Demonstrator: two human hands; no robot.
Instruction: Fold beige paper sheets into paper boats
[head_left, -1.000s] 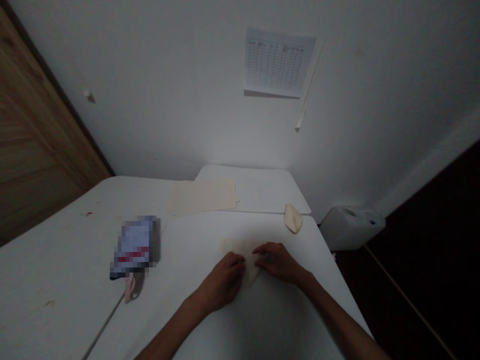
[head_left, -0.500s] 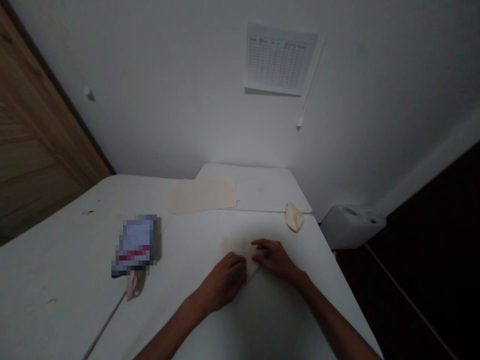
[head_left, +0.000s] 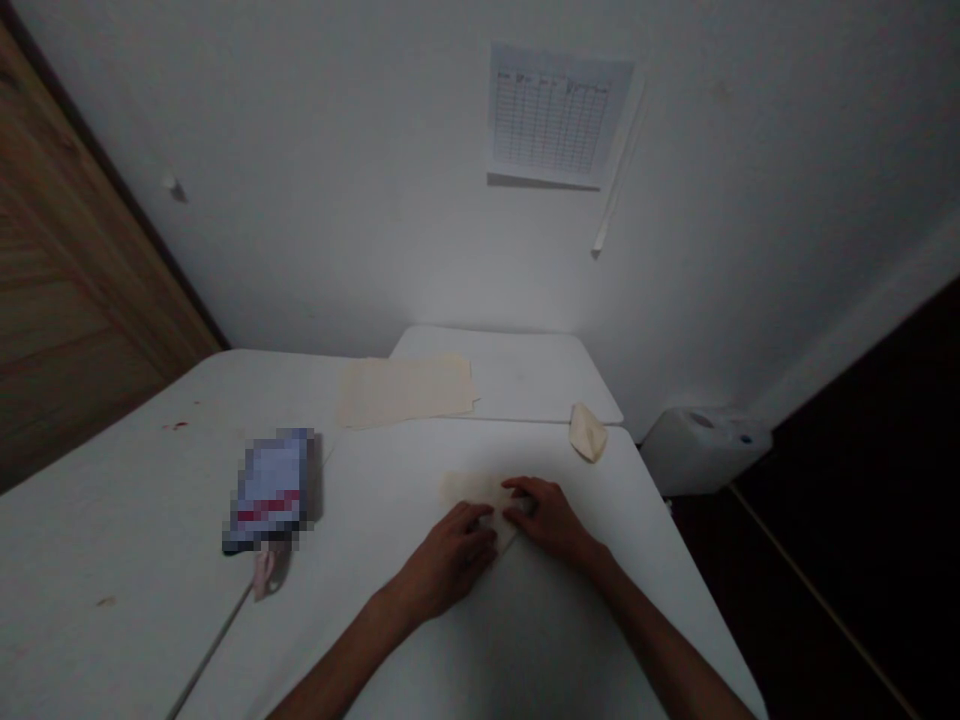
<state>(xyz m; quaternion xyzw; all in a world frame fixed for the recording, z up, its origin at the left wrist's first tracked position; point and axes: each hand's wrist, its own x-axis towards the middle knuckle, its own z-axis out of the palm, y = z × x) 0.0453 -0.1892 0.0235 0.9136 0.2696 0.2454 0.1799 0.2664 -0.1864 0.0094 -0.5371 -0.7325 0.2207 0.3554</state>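
A cream sheet of paper, partly folded into a pointed shape [head_left: 466, 489], lies on the white table [head_left: 525, 620]. My left hand [head_left: 448, 560] rests on its lower left part with the fingers curled down onto it. My right hand [head_left: 549, 517] presses on its right side, fingertips bent against the paper. Both hands meet over the fold, and most of the paper is hidden under them.
A stack of cream sheets [head_left: 406, 390] lies further back. A small folded cream piece [head_left: 586, 432] sits near the right edge. A pixelated blue box [head_left: 271, 488] is at the left, with a small pink object [head_left: 265, 572] below it. A white container [head_left: 703, 448] stands on the floor to the right.
Both hands have shifted slightly up and closer together over the paper; the right hand's fingers have slid left along the fold. Nothing else has moved.
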